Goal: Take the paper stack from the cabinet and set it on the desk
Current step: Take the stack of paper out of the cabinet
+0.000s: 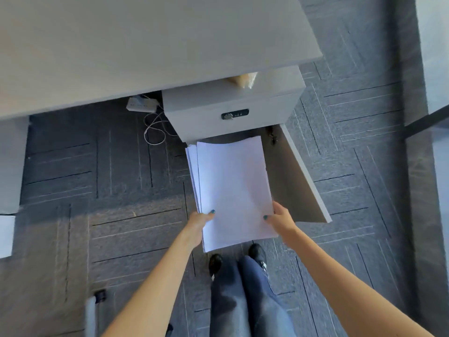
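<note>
Paper stack (233, 188) gripped at its near corners by left hand (199, 221) and right hand (281, 220), held above the floor before the open cabinet (233, 105), below the surface (121, 49).

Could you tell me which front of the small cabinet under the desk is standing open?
The lower door, swung out to the right of the paper stack; the upper drawer front with the lock is shut.

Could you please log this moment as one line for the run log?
hands: left and right grip paper stack | stack: clear of cabinet, door open | desk: not yet reached
</note>
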Available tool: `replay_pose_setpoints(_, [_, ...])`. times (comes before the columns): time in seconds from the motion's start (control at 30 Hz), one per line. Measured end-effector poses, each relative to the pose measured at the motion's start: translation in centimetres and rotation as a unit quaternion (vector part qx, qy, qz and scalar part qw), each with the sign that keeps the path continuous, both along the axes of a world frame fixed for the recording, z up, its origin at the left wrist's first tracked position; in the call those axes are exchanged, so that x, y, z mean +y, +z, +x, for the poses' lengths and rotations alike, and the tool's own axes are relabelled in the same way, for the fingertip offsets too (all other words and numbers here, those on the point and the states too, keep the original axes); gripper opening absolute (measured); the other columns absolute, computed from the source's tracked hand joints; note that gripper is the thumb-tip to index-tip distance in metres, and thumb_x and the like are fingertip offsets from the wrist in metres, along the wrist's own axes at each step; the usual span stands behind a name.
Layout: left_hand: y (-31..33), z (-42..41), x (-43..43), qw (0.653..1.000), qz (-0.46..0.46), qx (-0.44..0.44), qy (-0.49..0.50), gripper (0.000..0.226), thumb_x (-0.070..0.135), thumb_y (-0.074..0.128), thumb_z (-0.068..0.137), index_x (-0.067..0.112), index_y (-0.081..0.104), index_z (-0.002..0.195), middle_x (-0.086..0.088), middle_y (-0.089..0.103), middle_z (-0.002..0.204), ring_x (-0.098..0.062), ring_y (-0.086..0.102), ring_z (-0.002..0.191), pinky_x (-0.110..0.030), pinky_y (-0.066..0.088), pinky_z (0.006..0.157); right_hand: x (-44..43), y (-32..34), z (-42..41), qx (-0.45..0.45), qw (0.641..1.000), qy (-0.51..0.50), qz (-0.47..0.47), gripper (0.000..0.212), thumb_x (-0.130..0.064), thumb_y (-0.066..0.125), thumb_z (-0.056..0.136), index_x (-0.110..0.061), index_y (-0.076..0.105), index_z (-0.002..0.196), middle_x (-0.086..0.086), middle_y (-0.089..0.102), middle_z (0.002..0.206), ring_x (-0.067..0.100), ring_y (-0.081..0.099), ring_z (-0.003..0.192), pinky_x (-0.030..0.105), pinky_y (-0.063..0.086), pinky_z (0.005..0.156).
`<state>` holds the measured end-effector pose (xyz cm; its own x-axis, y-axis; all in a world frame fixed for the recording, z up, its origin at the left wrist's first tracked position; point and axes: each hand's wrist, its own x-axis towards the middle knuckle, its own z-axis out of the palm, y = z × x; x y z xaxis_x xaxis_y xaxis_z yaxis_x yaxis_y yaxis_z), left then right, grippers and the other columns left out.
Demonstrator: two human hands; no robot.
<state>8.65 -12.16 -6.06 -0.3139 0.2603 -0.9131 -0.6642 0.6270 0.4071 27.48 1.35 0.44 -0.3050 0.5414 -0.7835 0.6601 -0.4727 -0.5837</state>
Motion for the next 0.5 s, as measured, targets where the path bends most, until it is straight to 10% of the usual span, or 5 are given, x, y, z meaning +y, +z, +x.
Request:
replay_pose_setpoints(0.2, [12.1,3.2,-2.6,1.0,0.009,0.01,0.011,0.037,0.008,0.065,0.09,0.0,0.055,0.125,-0.011,0.063,0.119,-0.029,0.061,0.104,-0.04,0.05,0.09,-3.3,8.5,2.1,-0.001,1.0,-0.012,-0.008,0.042,0.013,0.036,0.083,-0.003,0.057,0.116,0.005,0.058,0.103,0.022,0.048,0.094,0.026,0.04,0.071])
replay_pose_setpoints(0.5, [22.7,3.5,-2.4,0.992,0.113,0.038,0.03,0.048,0.01,0.066,0.089,-0.003,0.053,0.133,-0.018,0.063,0.131,-0.032,0.063,0.114,-0.032,0.06,0.068,-1.8,17.7,3.4,0.067,0.997,-0.005,0.031,0.035,0.012,0.036,0.079,0.01,0.052,0.11,0.008,0.052,0.092,0.019,0.041,0.084,0.025,0.032,0.064])
